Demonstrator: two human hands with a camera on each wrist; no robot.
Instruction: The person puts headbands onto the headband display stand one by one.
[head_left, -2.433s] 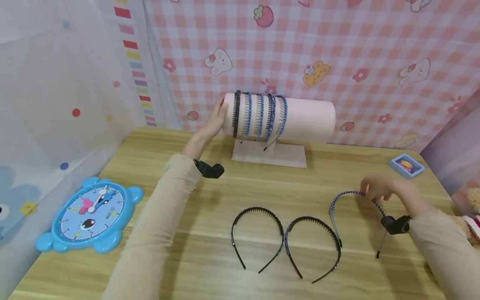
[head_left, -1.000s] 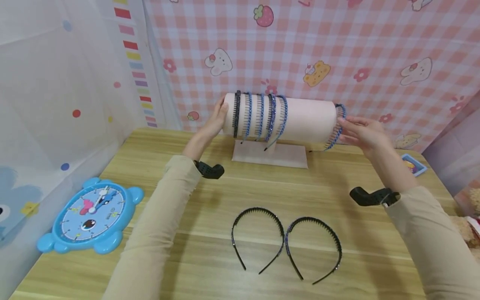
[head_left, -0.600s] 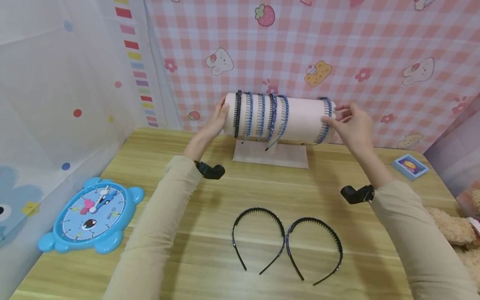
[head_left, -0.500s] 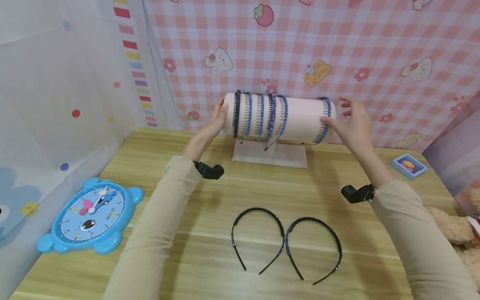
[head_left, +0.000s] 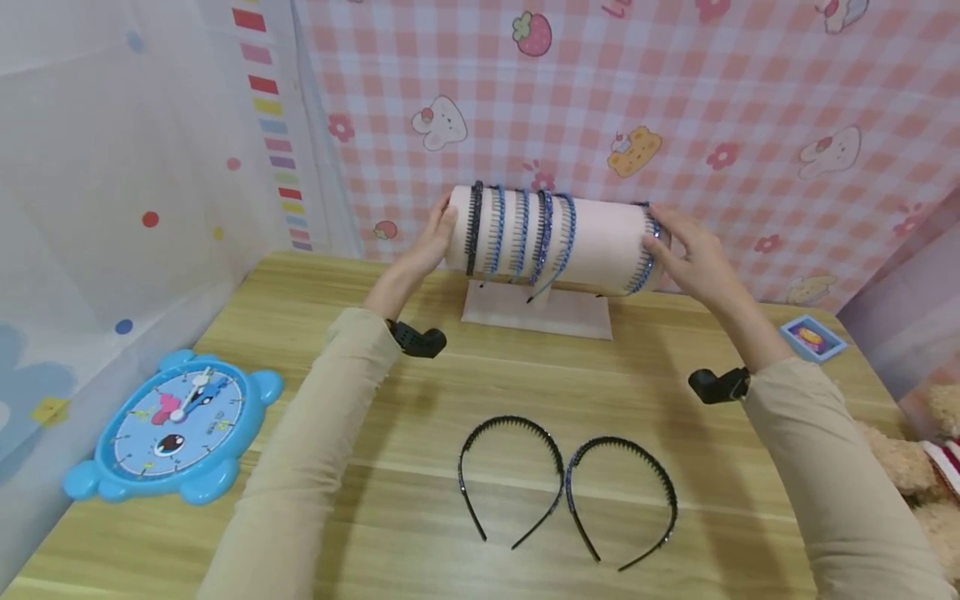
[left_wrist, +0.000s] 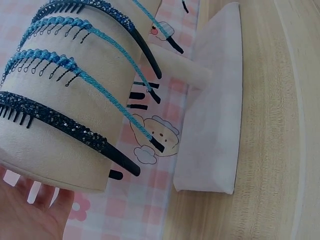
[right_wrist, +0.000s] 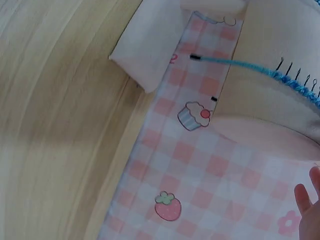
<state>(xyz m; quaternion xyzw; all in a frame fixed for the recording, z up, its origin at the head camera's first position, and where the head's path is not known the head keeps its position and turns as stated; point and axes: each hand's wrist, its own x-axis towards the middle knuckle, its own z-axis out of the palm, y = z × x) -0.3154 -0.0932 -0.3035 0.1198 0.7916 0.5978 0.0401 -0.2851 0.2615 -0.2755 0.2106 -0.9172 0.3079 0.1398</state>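
Observation:
A pale pink cylindrical headband stand stands at the back of the table. Several headbands circle its left half, among them a black glittery headband and a blue braided headband. My left hand rests on the cylinder's left end, its straight fingers partly hidden behind it. At the right end, my right hand touches another blue headband with thumb and index finger apart. In the right wrist view, this blue headband spans the cylinder, and only some fingertips show at the edge.
Two dark toothed headbands, a left one and a right one, lie on the wooden table. A blue toy clock sits at left. A small blue box and a plush toy are at right.
My right hand picked the blue headband up from the table and slipped it over the cylinder's right end. Its index finger has since come down onto the band. My left hand stayed put.

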